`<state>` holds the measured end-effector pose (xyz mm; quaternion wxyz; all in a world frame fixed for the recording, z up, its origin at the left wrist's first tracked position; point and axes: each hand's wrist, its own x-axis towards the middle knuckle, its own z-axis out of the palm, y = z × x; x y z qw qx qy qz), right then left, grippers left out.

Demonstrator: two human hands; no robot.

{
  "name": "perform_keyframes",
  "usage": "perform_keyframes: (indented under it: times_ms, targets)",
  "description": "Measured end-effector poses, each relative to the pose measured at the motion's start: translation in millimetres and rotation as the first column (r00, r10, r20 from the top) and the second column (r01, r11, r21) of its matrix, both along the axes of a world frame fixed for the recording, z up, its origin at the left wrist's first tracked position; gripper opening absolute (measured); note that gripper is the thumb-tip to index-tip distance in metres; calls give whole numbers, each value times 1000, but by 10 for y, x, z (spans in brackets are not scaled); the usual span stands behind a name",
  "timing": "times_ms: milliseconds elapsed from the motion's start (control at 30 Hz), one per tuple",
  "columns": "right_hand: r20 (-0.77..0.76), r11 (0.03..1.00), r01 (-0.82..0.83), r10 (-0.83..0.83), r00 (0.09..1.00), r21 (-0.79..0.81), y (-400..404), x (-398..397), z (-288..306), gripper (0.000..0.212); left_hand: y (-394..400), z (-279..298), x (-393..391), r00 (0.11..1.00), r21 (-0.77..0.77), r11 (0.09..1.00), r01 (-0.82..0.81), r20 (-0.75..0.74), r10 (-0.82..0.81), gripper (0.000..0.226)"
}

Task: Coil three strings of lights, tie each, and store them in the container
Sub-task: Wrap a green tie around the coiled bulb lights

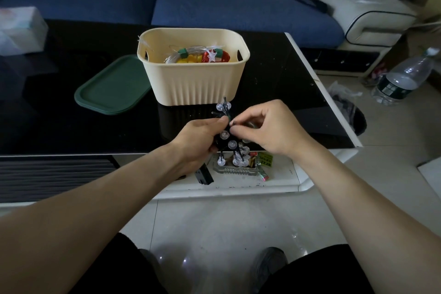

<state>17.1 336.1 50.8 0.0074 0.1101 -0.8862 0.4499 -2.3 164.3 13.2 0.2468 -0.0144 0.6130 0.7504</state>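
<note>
A cream ribbed container stands on the black glass table, holding coiled light strings with coloured shapes and a star. In front of it, over the table's near edge, my left hand grips a coiled bundle of dark-wired lights with clear round bulbs. My right hand pinches a thin tie at the top of that bundle, fingertips meeting my left thumb. A black battery box hangs below my left hand.
A dark green lid lies left of the container. A glass ashtray and small packets sit on the white lower shelf. A tissue box stands far left, a blue sofa behind, a water bottle on the floor right.
</note>
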Motion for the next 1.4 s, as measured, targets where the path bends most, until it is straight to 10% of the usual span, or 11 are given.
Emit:
perform_keyframes:
  times_ms: [333,700,1200,1400]
  targets:
    - [43,974,-23,14,999,225,-17,30,44,19,-20,-2,-5,996,-22,996,89,16,-89,26]
    - [383,889,328,-195,903,-320,-30,93,28,34,-28,-21,-19,984,-161,976,147,-81,-161,28]
    - [100,919,379,-369,924,-110,-144,57,-88,14,-22,-36,-6,975,-92,974,208,-53,-214,30]
    - [366,850,410,-285,886,-331,-186,102,-8,10,-53,-60,-3,971,-164,975,148,-161,-174,22]
